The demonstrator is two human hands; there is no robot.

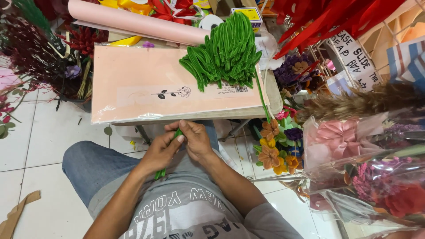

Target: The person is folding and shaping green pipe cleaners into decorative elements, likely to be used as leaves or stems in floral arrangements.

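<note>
White tiled floor, green stem point(160, 173) mostly hidden inside left hand point(163, 149), right hand point(195, 140)

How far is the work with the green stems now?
Done: many bent green stems lie piled on the pink paper pack. In hand: the left hand and right hand together grip one green stem over the lap. Left: one long straight stem lies unbent beside the pile; I cannot tell how many more remain.

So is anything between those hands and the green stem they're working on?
No. Both the left hand and right hand already grip the green stem directly; its upper part is hidden inside the fingers. The green pile lies apart on the table.
</note>
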